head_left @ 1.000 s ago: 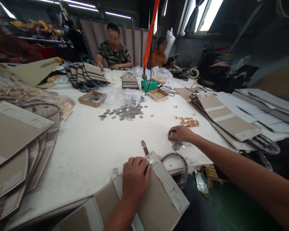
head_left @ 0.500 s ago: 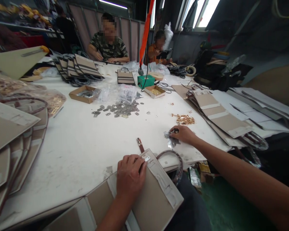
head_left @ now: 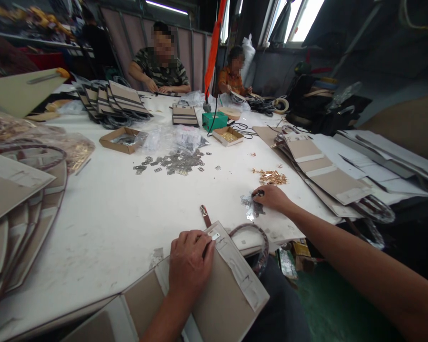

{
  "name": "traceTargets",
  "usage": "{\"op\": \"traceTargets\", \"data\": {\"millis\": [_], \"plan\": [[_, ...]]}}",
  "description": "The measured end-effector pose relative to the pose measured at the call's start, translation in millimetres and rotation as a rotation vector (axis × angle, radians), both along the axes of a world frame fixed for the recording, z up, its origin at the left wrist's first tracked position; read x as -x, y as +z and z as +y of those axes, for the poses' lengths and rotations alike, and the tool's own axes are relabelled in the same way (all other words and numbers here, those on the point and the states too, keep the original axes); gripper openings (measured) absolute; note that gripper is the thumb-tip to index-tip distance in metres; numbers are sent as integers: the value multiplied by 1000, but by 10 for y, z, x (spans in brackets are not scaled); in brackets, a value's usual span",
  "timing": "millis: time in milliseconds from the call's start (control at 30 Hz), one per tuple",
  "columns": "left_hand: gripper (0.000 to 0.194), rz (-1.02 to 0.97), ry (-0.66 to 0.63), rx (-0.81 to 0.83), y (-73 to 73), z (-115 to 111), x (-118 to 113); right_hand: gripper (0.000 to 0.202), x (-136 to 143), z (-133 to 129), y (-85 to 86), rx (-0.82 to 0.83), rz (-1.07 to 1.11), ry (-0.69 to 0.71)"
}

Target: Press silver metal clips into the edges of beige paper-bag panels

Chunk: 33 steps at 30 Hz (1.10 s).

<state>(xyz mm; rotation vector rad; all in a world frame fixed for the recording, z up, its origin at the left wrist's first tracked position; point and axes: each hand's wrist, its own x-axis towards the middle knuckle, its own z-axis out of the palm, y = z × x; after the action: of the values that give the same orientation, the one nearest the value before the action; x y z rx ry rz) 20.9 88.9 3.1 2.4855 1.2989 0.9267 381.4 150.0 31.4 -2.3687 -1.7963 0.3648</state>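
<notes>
My left hand [head_left: 190,259] lies over a beige bag panel [head_left: 224,285] at the table's near edge, fingers bent and holding it down. Beside the thumb tip is a small shiny metal plate [head_left: 216,235] at the panel's corner. A brown strap with a metal tip [head_left: 205,214] sticks out past that corner, and a wrapped brown handle [head_left: 262,237] loops from the panel's right side. Farther right, my right hand [head_left: 271,197] has its fingertips pinched together at a small pile of thin metal plates [head_left: 249,209]. Whatever is between those fingertips is hidden.
Gold-coloured fasteners [head_left: 273,177] lie beyond my right hand. Grey metal plates [head_left: 180,164] are scattered mid-table near an open cardboard box [head_left: 119,142] and a green box [head_left: 214,121]. Stacked panels stand left [head_left: 17,190] and right [head_left: 324,166]. Two people sit across the table.
My hands stay nearly in place, the right fingers still at the plate pile. The whole view has shifted slightly. The far person in orange has lowered a dark item towards the table.
</notes>
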Motion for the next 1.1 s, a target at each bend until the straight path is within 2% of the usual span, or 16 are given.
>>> {"op": "traceTargets", "data": {"millis": [300, 567, 767, 933, 1100], "plan": [[8, 12, 7, -20, 2, -1, -9, 21, -118, -46, 45, 12, -52, 72], [7, 15, 3, 1, 17, -3, -9, 19, 26, -176, 50, 3, -71, 159], [6, 14, 8, 2, 5, 1, -11, 23, -39, -205, 33, 19, -59, 115], [8, 20, 5, -8, 14, 5, -10, 36, -117, -183, 79, 57, -14, 103], [7, 21, 1, -5, 7, -3, -4, 27, -22, -114, 94, 68, -45, 99]]}}
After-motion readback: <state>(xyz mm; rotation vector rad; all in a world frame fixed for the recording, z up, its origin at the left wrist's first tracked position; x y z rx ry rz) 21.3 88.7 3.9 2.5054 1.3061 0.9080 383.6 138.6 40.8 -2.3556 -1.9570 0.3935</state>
